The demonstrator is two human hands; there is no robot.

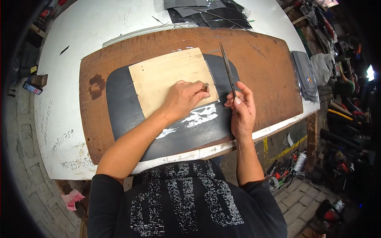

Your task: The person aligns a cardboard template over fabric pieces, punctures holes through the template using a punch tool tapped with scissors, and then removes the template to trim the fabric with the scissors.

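The left arm reached in from the near left edge of the worktop, the forearm slanting forward and to the right across a dark sheet. The left hand was turned knuckles up over a tan panel, its thumb and forefinger pinching a small dark peg whose top stuck up beyond the fingertips. The peg stood roughly upright over the panel's right part, near its edge; whether its lower end touched the panel could not be told.

The right forearm rose almost straight forward from the near edge, wrist nearly in line with it. The right hand, just beside the panel's right edge, had its palm side partly turned up and gripped the near end of a long thin tool between thumb and fingers. The tool pointed forward and slightly left, narrowing to a tip.

The panel lay on the dark sheet, which rested on a brown board atop the worktop. Shiny clear film lay on the dark sheet, just nearer than the panel.
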